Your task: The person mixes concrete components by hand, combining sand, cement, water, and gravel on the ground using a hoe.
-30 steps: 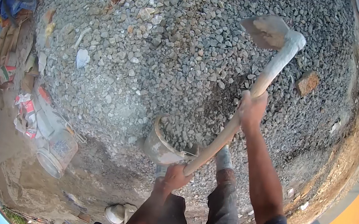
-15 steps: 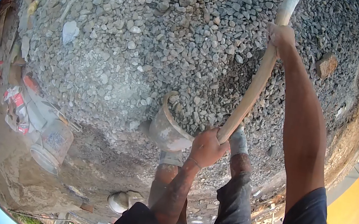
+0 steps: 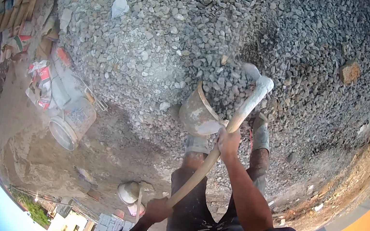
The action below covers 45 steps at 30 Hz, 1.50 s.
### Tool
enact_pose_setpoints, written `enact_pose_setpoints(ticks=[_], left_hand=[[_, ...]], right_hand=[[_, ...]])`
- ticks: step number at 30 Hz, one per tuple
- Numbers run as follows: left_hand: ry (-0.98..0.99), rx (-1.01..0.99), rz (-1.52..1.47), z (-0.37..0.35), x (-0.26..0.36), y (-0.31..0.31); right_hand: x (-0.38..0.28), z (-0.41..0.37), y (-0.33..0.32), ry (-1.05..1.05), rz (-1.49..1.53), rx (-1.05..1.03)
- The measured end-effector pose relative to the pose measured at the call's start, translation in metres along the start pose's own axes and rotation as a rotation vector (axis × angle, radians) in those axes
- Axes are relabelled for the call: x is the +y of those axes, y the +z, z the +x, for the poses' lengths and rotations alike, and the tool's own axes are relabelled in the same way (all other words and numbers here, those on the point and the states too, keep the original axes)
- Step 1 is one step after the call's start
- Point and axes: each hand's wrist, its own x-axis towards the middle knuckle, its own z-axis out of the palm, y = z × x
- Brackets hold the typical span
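Both my hands grip a hoe (image 3: 195,178) with a long, curved wooden handle. My right hand (image 3: 228,142) is closed round the handle nearer the head, beside the bucket's rim. Lower down, my left hand (image 3: 158,210) is wrapped round the rear part, by my left thigh. The hoe's pale, dust-coated head (image 3: 262,84) is over the gravel, its blade partly blurred and hidden among stones. A dirty bucket (image 3: 200,113) lies tilted in front of my feet, its mouth facing the gravel pile (image 3: 159,37). Stones are at its opening.
To the left lie a second, clear bucket (image 3: 73,124) on its side and torn red-and-white bags (image 3: 41,84). A brown rock (image 3: 349,72) sits on the gravel at right. Behind my legs is a round, pale container (image 3: 129,192). My boots stand at the pile's edge.
The hoe has been drawn back toward my body, its head now in view beside the bucket. Both hands moved down with it, and stones near the bucket's mouth are blurred by motion.
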Motion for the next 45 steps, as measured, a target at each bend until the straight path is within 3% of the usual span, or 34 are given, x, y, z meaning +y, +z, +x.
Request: enact_pose_setpoints(ticks=[2, 4, 6, 8, 9, 10, 12, 14, 15, 17, 20, 23, 24, 26, 27, 28, 29, 30, 31, 33, 36, 39, 40, 41, 43, 44, 45], left_hand=[[-0.067, -0.01, 0.063, -0.027, -0.008, 0.016], [-0.064, 0.059, 0.028, -0.013, 0.003, 0.029], [0.11, 0.26, -0.151, 0.053, 0.047, 0.031], [0.367, 0.489, -0.261, 0.143, 0.113, 0.006], [0.369, 0.423, -0.4, 0.177, 0.158, -0.031], [0.485, 0.461, -0.425, 0.221, 0.181, -0.049], [0.511, 0.469, -0.488, 0.255, 0.207, -0.085], [0.45, 0.416, -0.526, 0.257, 0.193, -0.086], [0.457, 0.354, -0.528, 0.247, 0.184, -0.074], [0.429, 0.257, -0.505, 0.211, 0.157, -0.057], [0.299, 0.184, -0.362, 0.158, 0.128, -0.048], [0.353, 0.272, -0.28, 0.112, 0.093, 0.002], [0.346, 0.332, -0.205, 0.092, 0.077, 0.014], [0.208, 0.147, -0.148, 0.065, 0.034, 0.018], [0.17, 0.114, -0.153, 0.049, 0.022, 0.021], [0.139, 0.066, -0.156, 0.029, 0.011, 0.026], [0.072, 0.023, -0.131, 0.003, 0.002, 0.038], [0.001, -0.009, -0.103, -0.019, -0.005, 0.049], [-0.073, -0.068, -0.085, -0.041, -0.007, 0.055], [-0.201, -0.104, -0.058, -0.078, -0.012, 0.07], [-0.238, -0.09, -0.091, -0.081, -0.001, 0.071], [0.023, 0.14, -0.242, -0.026, 0.049, 0.043], [0.11, 0.211, -0.329, -0.005, 0.081, 0.028], [0.228, 0.155, -0.477, 0.015, 0.109, 0.016], [0.486, 0.144, -0.655, 0.049, 0.172, -0.01], [0.638, 0.281, -0.757, 0.057, 0.202, -0.029], [0.77, 0.4, -0.768, 0.055, 0.224, -0.049]], right_hand=[[0.007, -0.025, -0.001, -0.037, -0.042, 0.016], [-0.026, -0.034, -0.011, -0.281, 0.061, -0.044], [-0.088, 0.022, -0.017, -0.276, 0.064, -0.018], [-0.173, 0.087, -0.017, -0.507, -0.004, 0.02], [-0.213, 0.126, -0.013, -0.637, -0.148, 0.121], [-0.256, 0.161, -0.008, -0.585, -0.332, 0.192], [-0.299, 0.228, 0.018, -0.576, -0.521, 0.323], [-0.282, 0.242, 0.032, -0.672, -0.75, 0.51], [-0.264, 0.237, 0.026, -0.611, -0.791, 0.506], [-0.233, 0.211, 0.029, -0.349, -0.526, 0.286], [-0.171, 0.162, 0.014, -0.216, -0.265, 0.171], [-0.091, 0.149, -0.003, -0.093, -0.561, 0.199], [-0.044, 0.161, -0.004, -0.187, -0.612, 0.196], [-0.038, 0.085, 0.003, 0.051, -0.395, 0.092], [0.007, 0.091, -0.006, -0.021, -0.394, 0.11], [-0.011, 0.037, -0.006, 0.009, -0.185, 0.069], [-0.013, -0.001, -0.01, 0.012, -0.218, 0.057], [0.031, -0.005, -0.02, -0.085, -0.224, 0.029], [0.035, -0.033, -0.025, 0.074, -0.015, -0.121], [0.065, -0.065, -0.029, -0.035, -0.003, -0.147], [0.022, -0.072, -0.032, -0.008, 0.054, -0.135], [-0.048, -0.02, -0.04, -0.167, -0.054, -0.086], [-0.077, 0.005, -0.043, -0.218, 0.038, -0.135], [-0.107, 0.024, -0.05, -0.237, 0.039, -0.178], [-0.162, 0.051, -0.063, -0.083, 0.051, -0.316], [-0.176, 0.07, -0.068, -0.04, 0.204, -0.347], [-0.205, 0.089, -0.082, 0.056, 0.369, -0.627]])
